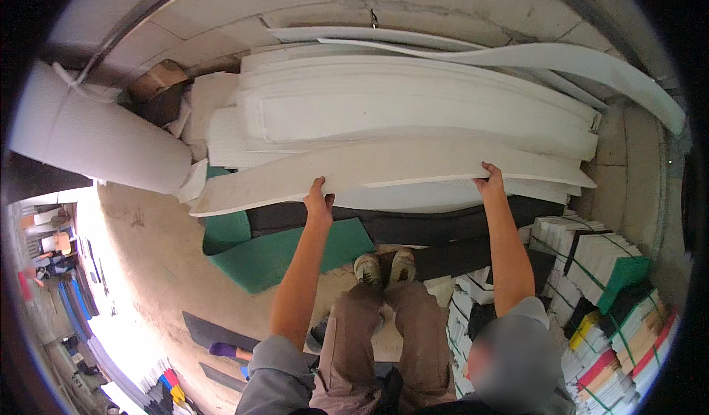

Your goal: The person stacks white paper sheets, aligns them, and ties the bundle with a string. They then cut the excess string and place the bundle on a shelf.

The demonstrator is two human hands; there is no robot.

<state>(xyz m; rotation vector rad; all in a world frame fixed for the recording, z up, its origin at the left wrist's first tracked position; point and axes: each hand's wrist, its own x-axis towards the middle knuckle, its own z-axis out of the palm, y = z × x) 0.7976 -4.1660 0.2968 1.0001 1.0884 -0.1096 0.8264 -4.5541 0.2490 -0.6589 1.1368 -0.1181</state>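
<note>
A long off-white foam-like strip spans the space in front of me, bowed along its length. Its near edge is pinched by my left hand at about the middle, thumb and fingers closed on it. Further right, my right hand grips the same edge, its fingers partly hidden by the strip. Behind and under the strip rises a stack of white sheets. Just below lie a dark sheet and a green sheet, the green one partly folded over.
A large white roll leans at the left near a cardboard box. Strapped bundles of cut pieces stand at the right. A curved white strip rests along the block wall. A blurred round shape covers part of the lower right.
</note>
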